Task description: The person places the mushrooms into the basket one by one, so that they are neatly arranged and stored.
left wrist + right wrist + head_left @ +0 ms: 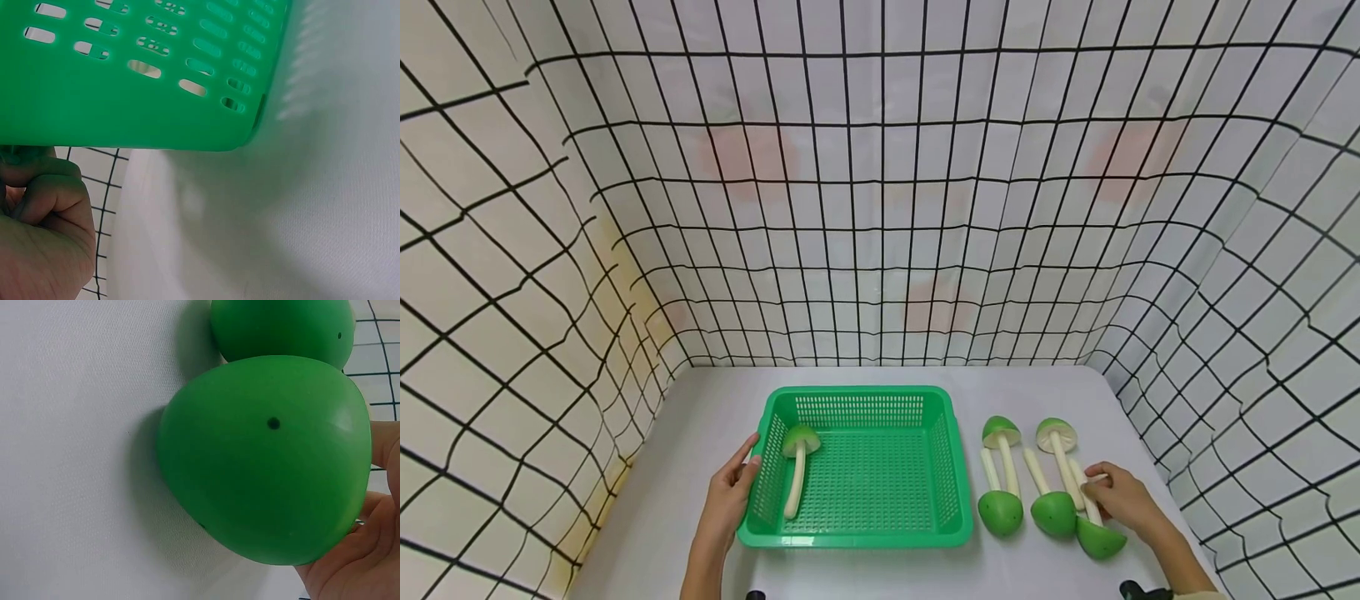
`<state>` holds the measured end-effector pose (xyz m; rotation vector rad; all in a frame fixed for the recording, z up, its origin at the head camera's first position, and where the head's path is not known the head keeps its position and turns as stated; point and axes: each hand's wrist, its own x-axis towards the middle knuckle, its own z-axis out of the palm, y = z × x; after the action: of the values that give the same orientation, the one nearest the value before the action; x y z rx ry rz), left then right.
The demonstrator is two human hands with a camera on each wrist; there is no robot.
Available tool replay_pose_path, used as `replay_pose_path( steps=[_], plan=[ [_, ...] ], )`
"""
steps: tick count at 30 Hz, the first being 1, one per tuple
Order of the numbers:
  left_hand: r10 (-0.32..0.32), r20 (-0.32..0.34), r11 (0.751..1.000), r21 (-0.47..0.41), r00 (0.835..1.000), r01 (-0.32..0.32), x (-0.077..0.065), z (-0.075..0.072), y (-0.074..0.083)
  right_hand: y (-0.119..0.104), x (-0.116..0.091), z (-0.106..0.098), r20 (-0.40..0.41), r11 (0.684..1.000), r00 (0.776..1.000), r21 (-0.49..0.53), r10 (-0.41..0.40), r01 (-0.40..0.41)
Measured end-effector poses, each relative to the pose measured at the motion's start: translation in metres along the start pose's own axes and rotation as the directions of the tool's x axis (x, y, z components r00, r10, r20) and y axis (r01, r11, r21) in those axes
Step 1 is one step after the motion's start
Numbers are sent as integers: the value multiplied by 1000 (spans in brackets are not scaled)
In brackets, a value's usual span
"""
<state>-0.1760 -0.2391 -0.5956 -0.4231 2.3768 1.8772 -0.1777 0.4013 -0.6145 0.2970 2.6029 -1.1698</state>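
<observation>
Mushroom cap (pixel 1101 539) nearward, stem (pixel 1093 512) away-left

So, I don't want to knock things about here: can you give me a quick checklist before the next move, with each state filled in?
1. Basket steadied: ok; the left hand holds its left rim.
2. Room in the basket: ok; one mushroom lies along the left side, with bare floor to its right.
3. Right hand on the rightmost mushroom: ok; it pinches the stem.
4. Grip firm: cannot tell; the cap hides most of the hold in the right wrist view.
5. Rightmost mushroom well apart from its neighbours: not ok; its cap is close by the next green cap.
</observation>
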Motion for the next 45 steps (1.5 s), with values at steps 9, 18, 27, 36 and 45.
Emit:
replay_pose_path(
  steps=[9, 18, 27, 36, 45],
  plan=[
    [-13, 4, 1000, -22, 1000, 13, -11, 0, 21, -8, -6, -5, -42, 999, 999, -9, -32, 32],
    [-3, -1, 1000, -11, 1000, 3, -9, 1, 11, -18, -11, -9, -66, 996, 994, -34, -83, 81],
    [24, -31, 1000, -7, 999, -24, -4, 2, -3, -41, -18, -13, -96, 991, 986, -38, -134, 131],
    [-10, -5, 1000, -8, 1000, 10, -12, 0, 14, -50, -19, -9, -118, 988, 981, -7, -155, 155],
    [1, -16, 1000, 14, 1000, -1, -8, 0, 12, -65, -15, -4, -140, 978, 969, 25, -204, 209]
  ],
)
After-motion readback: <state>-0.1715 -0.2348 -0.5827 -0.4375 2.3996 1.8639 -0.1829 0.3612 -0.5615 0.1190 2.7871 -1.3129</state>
